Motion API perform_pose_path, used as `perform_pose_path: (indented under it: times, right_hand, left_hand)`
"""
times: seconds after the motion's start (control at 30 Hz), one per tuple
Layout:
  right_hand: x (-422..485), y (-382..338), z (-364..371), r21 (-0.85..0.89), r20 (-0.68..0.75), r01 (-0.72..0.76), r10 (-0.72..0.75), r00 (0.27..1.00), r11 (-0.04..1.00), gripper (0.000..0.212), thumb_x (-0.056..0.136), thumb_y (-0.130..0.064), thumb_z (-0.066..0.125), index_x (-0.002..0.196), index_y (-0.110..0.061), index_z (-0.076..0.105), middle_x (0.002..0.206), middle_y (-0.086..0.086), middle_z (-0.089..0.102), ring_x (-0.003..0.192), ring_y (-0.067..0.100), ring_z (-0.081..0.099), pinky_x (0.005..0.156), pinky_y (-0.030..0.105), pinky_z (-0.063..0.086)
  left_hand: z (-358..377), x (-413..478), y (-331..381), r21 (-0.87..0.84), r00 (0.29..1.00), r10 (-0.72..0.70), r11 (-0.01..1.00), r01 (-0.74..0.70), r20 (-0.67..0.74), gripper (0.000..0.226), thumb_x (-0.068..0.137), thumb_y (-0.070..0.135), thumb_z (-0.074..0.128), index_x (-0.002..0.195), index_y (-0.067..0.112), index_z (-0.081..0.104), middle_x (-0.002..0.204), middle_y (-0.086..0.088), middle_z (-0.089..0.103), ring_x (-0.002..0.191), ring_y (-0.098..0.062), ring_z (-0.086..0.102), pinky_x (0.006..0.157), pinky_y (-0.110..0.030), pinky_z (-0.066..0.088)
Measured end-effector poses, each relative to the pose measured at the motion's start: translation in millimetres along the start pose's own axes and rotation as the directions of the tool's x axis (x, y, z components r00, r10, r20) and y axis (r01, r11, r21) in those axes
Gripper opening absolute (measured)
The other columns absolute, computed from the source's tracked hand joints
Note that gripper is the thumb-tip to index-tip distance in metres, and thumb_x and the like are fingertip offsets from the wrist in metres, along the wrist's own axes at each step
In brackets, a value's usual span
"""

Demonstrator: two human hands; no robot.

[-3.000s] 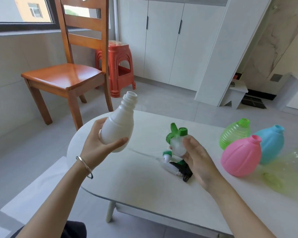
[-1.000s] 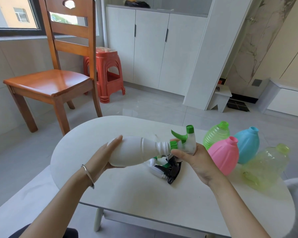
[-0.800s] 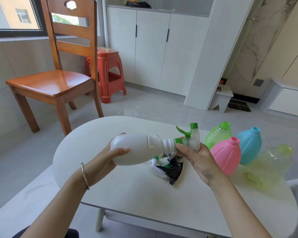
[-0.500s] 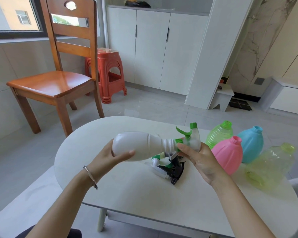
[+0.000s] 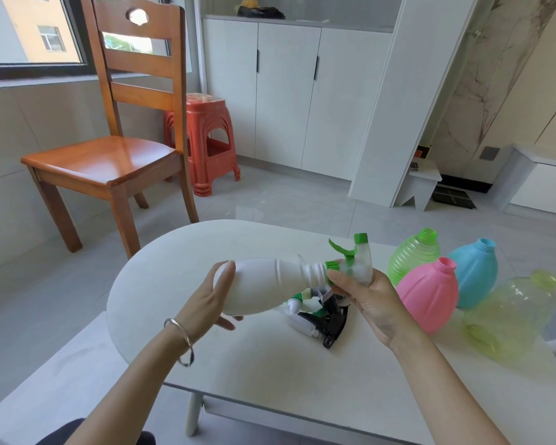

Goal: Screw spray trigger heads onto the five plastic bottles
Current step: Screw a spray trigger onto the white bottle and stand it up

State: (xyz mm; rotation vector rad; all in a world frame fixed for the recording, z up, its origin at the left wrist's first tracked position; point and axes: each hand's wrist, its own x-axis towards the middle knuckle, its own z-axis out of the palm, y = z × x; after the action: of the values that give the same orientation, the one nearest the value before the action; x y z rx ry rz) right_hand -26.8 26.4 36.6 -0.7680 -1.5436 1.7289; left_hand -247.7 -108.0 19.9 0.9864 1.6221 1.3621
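A white plastic bottle (image 5: 264, 285) lies sideways in the air above the white table (image 5: 302, 374), its neck pointing right. My left hand (image 5: 211, 300) cups its base. A green-and-clear spray trigger head (image 5: 353, 260) sits on the bottle's neck, and my right hand (image 5: 371, 298) grips it at the green collar. Under the bottle, several loose trigger heads (image 5: 318, 319) lie in a pile on the table. To the right lie a green bottle (image 5: 413, 255), a pink bottle (image 5: 429, 293), a blue bottle (image 5: 477, 271) and a yellow-green bottle (image 5: 507, 316), all without heads.
A wooden chair (image 5: 109, 149) stands beyond the table on the left, with a red plastic stool (image 5: 206, 139) behind it. White cabinets (image 5: 289, 91) line the far wall. A small white step stool (image 5: 421, 184) is on the floor at the right.
The bottle went from upright in my left hand to sideways, and the trigger head was brought onto its neck. Over the last second my left hand shifted its grip around the bottle's base.
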Motion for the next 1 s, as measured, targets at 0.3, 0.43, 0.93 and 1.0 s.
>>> perform_pose_path:
  times: [0.3, 0.43, 0.93, 1.0]
  right_hand:
    - [2.8, -0.5, -0.1, 0.068, -0.042, -0.014, 0.017, 0.999, 0.998, 0.055, 0.036, -0.056, 0.088, 0.078, -0.022, 0.077, 0.075, -0.002, 0.072, 0.071, 0.012, 0.065, 0.082, 0.031, 0.047]
    - [3.8, 0.3, -2.6, 0.083, -0.060, -0.042, 0.047, 0.997, 0.996, 0.056, 0.035, -0.054, 0.089, 0.077, -0.019, 0.077, 0.073, -0.002, 0.071, 0.066, 0.012, 0.065, 0.078, 0.028, 0.050]
    - [0.1, -5.4, 5.5, 0.136, -0.119, -0.114, 0.131, 0.984, 0.984, 0.022, 0.061, -0.024, 0.075, 0.078, -0.010, 0.070, 0.067, 0.006, 0.064, 0.059, 0.014, 0.062, 0.057, 0.020, 0.052]
    - [-1.1, -5.5, 8.0, 0.120, -0.086, -0.105, 0.115, 0.990, 0.987, 0.021, 0.063, -0.024, 0.075, 0.079, -0.011, 0.071, 0.068, 0.004, 0.067, 0.062, 0.014, 0.065, 0.059, 0.021, 0.052]
  left_hand:
    - [-1.2, -3.4, 6.9, -0.209, 0.986, -0.075, 0.972, 0.106, 0.148, 0.064, 0.064, 0.076, 0.045, 0.115, 0.037, 0.050, 0.116, -0.012, 0.063, 0.094, -0.025, 0.070, 0.074, -0.037, 0.059]
    - [-6.2, -0.2, 6.0, -0.150, 0.994, 0.063, 0.987, -0.049, 0.093, 0.078, 0.054, 0.077, 0.063, 0.124, 0.046, 0.047, 0.131, -0.004, 0.051, 0.102, -0.023, 0.067, 0.080, -0.037, 0.058]
    - [-9.0, -0.9, 1.7, -0.131, 0.980, 0.163, 0.980, -0.148, 0.115, 0.091, 0.050, 0.067, 0.076, 0.125, 0.020, 0.052, 0.121, -0.004, 0.064, 0.109, -0.018, 0.063, 0.083, -0.026, 0.055]
    - [-7.8, -2.3, 4.4, -0.226, 0.986, 0.059, 0.974, -0.023, 0.156, 0.088, 0.047, 0.072, 0.073, 0.120, 0.026, 0.055, 0.117, -0.001, 0.067, 0.107, -0.017, 0.065, 0.084, -0.027, 0.055]
